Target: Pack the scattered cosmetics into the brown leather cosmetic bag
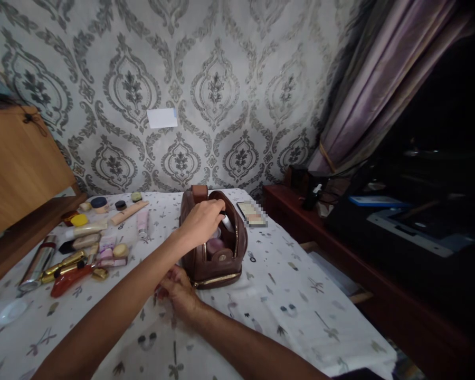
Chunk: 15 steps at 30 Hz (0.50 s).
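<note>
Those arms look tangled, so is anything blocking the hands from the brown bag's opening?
Nothing visible blocks the left hand at the opening. The right hand is outside the brown bag, whose side stands between it and the opening.

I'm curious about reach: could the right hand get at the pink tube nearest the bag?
Probably not directly: the left forearm crosses between the right hand and that pink tube.
</note>
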Available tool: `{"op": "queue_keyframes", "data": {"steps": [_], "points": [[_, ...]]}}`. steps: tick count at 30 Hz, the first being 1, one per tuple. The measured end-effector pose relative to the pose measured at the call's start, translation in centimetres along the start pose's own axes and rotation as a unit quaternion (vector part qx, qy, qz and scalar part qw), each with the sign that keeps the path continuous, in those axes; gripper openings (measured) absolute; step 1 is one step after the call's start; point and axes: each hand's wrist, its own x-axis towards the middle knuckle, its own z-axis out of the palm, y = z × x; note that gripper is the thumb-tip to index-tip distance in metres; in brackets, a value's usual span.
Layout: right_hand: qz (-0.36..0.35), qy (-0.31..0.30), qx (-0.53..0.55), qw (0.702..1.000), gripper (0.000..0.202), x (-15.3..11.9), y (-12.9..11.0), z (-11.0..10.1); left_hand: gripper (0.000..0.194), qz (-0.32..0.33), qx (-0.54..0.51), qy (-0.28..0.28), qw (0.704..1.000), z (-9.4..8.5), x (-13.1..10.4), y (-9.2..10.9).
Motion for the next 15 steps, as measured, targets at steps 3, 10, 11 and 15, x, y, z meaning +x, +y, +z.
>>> {"op": "queue_keyframes", "data": {"steps": [3,10,11,15], "points": [[0.004,-0.004,-0.009,1.000,0.044,-0.20,-0.39,0.14,0.011,-0.012,0.044,-0.020,0.999,-0.14,0.47,-0.15],[0.008,-0.010,-0.005,1.000,0.046,-0.33,-0.61,0.15,0.012,-0.024,0.104,-0.060,0.992,-0.40,0.94,-0.15],[0.008,-0.009,-0.004,1.000,0.046,-0.30,-0.55,0.15,0.013,-0.025,0.104,-0.061,0.992,-0.38,0.88,-0.14],[0.007,-0.010,-0.003,1.000,0.048,-0.24,-0.38,0.15,0.015,-0.027,0.091,-0.056,0.994,-0.24,0.61,-0.25]]}}
